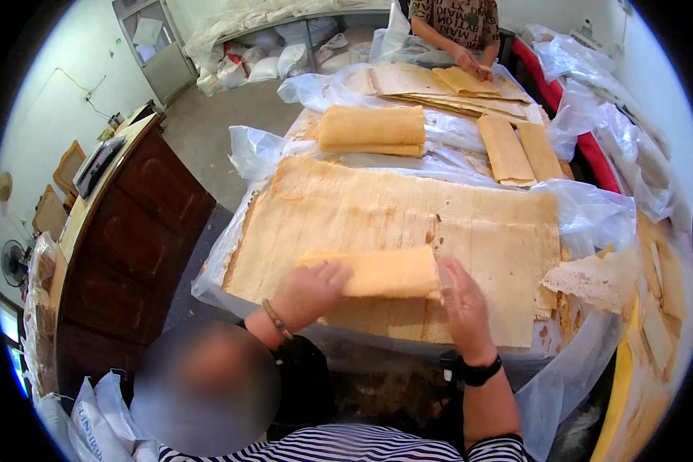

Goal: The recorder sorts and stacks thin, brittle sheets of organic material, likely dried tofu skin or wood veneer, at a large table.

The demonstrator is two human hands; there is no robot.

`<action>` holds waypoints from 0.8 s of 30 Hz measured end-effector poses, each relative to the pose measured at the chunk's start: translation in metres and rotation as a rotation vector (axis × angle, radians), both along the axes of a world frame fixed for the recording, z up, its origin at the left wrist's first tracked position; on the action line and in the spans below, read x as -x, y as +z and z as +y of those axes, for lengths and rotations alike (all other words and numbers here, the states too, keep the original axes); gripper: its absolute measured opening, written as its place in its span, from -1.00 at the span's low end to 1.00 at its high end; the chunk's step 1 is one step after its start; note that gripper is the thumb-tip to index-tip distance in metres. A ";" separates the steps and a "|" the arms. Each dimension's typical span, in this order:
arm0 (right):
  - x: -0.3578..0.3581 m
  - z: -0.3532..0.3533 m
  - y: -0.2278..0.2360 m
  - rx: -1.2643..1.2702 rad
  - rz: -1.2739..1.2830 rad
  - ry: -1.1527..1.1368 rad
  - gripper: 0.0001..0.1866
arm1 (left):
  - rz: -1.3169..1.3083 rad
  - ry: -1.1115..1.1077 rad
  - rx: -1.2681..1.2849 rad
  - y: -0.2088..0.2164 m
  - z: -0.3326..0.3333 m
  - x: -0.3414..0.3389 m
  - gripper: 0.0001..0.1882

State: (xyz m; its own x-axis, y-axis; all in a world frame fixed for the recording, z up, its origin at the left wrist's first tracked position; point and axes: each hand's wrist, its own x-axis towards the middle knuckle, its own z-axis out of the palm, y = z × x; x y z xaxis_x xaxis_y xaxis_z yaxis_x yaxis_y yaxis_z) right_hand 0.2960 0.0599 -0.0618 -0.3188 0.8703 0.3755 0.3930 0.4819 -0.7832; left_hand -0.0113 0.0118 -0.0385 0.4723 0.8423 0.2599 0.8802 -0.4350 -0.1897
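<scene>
A large stack of thin, tan, flat pancake-like sheets [300, 212] covers the near part of the table. Over its front middle is a folded pancake-like sheet [389, 269], a long flat rectangle between my hands. My left hand [316, 286] reaches over its left end, fingers outstretched and somewhat blurred. At the right end, my right hand [464, 302] is upright with its fingers extended, its inner side against or close to the edge. Whether the folded sheet is lifted off the stack is unclear. A bracelet circles my left wrist; a black band is on my right.
Folded bundles [371, 129] and two narrow folded pieces [508, 150] lie farther back. Another person's hands [473, 65] work at the far sheets. Clear plastic [585, 208] drapes the table's edges. A torn piece [593, 277] lies right; a dark wooden counter [131, 246] stands left.
</scene>
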 end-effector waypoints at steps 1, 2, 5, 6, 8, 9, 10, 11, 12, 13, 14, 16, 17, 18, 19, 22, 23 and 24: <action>-0.007 0.003 -0.001 -0.063 0.033 -0.086 -0.52 | -0.050 0.009 -0.044 0.009 0.011 0.003 -0.63; -0.012 0.008 -0.004 -0.085 0.098 -0.123 -0.54 | -0.078 -0.010 -0.153 0.023 0.030 0.006 -0.64; -0.023 0.012 0.003 -0.049 0.114 -0.155 -0.56 | -0.014 0.061 -0.320 0.057 0.102 0.007 -0.62; -0.027 0.013 0.004 -0.044 0.115 -0.165 -0.56 | -0.023 0.056 -0.415 0.064 0.133 0.009 -0.59; -0.032 0.012 0.002 -0.110 0.033 -0.177 -0.58 | 0.038 0.170 -0.432 0.071 0.195 0.010 -0.51; -0.032 0.012 0.002 -0.104 0.030 -0.189 -0.58 | 0.084 0.187 -0.532 0.070 0.223 0.011 -0.49; -0.033 0.010 0.003 -0.136 0.004 -0.184 -0.60 | 0.051 0.217 -0.475 0.069 0.249 0.009 -0.43; -0.031 0.014 -0.001 -0.149 -0.024 -0.173 -0.61 | 0.048 0.209 -0.447 0.044 0.282 0.018 -0.43; -0.030 0.013 -0.002 -0.141 -0.025 -0.175 -0.61 | 0.025 0.234 -0.296 0.023 0.304 0.031 -0.39; -0.027 0.012 -0.002 -0.154 -0.029 -0.134 -0.64 | 0.003 0.258 -0.143 0.003 0.321 0.048 -0.35; -0.030 0.013 -0.003 -0.157 -0.051 -0.121 -0.66 | -0.012 0.228 -0.121 -0.008 0.335 0.042 -0.35; -0.032 0.013 -0.001 -0.138 -0.061 -0.161 -0.67 | -0.135 0.369 0.090 -0.021 0.347 0.028 -0.29; -0.034 0.015 0.000 -0.140 -0.054 -0.169 -0.69 | -0.168 0.369 0.161 -0.018 0.349 0.030 -0.24; -0.037 0.018 -0.001 -0.178 -0.073 -0.190 -0.70 | -0.164 0.318 0.174 -0.016 0.352 0.044 -0.20; -0.036 0.019 0.000 -0.163 -0.062 -0.183 -0.70 | -0.166 0.270 0.156 -0.013 0.357 0.068 -0.20; -0.048 0.023 -0.004 0.217 0.284 -0.344 -0.67 | -0.183 0.239 -0.004 0.002 0.333 0.035 -0.28; -0.051 0.026 -0.005 0.244 0.470 -0.371 -0.66 | -0.258 0.161 -0.024 0.009 0.314 0.018 -0.30; -0.055 0.028 -0.006 0.264 0.655 -0.397 -0.64 | -0.337 0.080 -0.048 0.018 0.293 -0.003 -0.33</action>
State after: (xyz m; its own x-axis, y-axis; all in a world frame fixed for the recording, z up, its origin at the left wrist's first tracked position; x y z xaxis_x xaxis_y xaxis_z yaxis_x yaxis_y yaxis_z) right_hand 0.3506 0.0876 -0.0677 0.2462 0.9583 0.1452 -0.0820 0.1699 -0.9820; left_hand -0.0082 0.3052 -0.0209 0.2861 0.8561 0.4305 0.9278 -0.3598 0.0988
